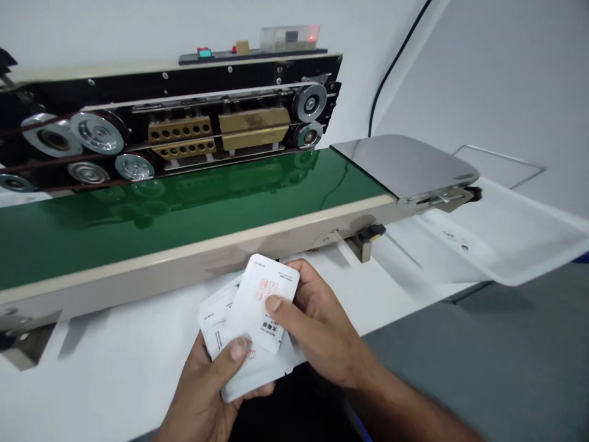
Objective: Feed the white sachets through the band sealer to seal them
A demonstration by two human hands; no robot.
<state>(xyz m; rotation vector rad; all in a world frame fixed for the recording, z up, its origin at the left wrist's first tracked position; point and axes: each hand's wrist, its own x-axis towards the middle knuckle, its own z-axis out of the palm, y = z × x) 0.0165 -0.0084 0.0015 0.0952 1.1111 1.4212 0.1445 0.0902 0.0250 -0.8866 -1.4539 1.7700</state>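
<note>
White sachets with red and black print lie fanned in my left hand, whose thumb presses on the front of the stack. My right hand pinches the uppermost sachet between thumb and fingers, its thumb over the red print. That sachet is tilted and overlaps the others. Both hands are close together, just in front of the near side of the sealing machine's conveyor. How many sachets are in the stack cannot be made out, as they cover one another.
A band sealing machine with metal wheels and brass blocks stands behind its green conveyor belt. A metal plate extends the belt to the right. A white tray sits at the right on the white table. A black knob juts from the conveyor's front.
</note>
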